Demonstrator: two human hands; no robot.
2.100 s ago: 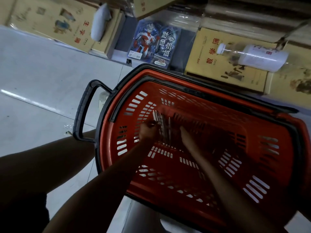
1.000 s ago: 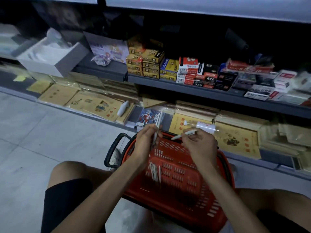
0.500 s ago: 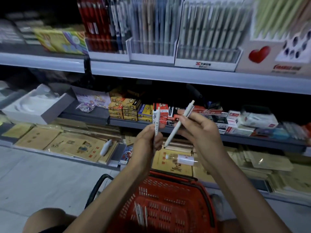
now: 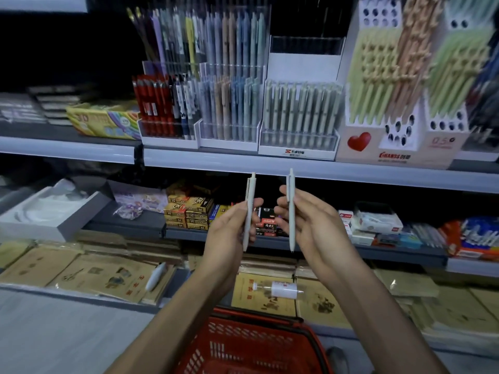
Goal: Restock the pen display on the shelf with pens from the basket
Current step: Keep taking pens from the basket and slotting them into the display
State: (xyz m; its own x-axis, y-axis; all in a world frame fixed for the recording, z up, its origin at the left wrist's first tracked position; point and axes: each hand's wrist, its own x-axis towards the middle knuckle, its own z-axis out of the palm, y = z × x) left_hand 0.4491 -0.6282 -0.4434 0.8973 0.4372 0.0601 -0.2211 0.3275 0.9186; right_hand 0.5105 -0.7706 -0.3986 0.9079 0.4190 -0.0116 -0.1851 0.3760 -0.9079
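Observation:
My left hand (image 4: 232,225) pinches a pale grey-white pen (image 4: 249,209), perhaps two held together, upright in front of me. My right hand (image 4: 305,222) pinches a second pale pen (image 4: 291,206) upright beside it. Both hands hover below the upper shelf edge (image 4: 270,164). Straight above them stands the white pen display (image 4: 298,122), its lower tier filled with matching pale pens and its upper tier dark and seemingly bare. The red basket (image 4: 251,344) sits low between my forearms.
Other pen racks flank the display: red and mixed pens (image 4: 167,109) to the left, pastel pens in a heart-marked stand (image 4: 399,103) to the right. The middle shelf holds small boxes (image 4: 189,211); booklets and a white bottle (image 4: 280,288) lie on the bottom shelf.
Both hands left the basket with pens and rose to chest height. The view swung up from the basket to the shelf, and the right pen turned from tilted to upright.

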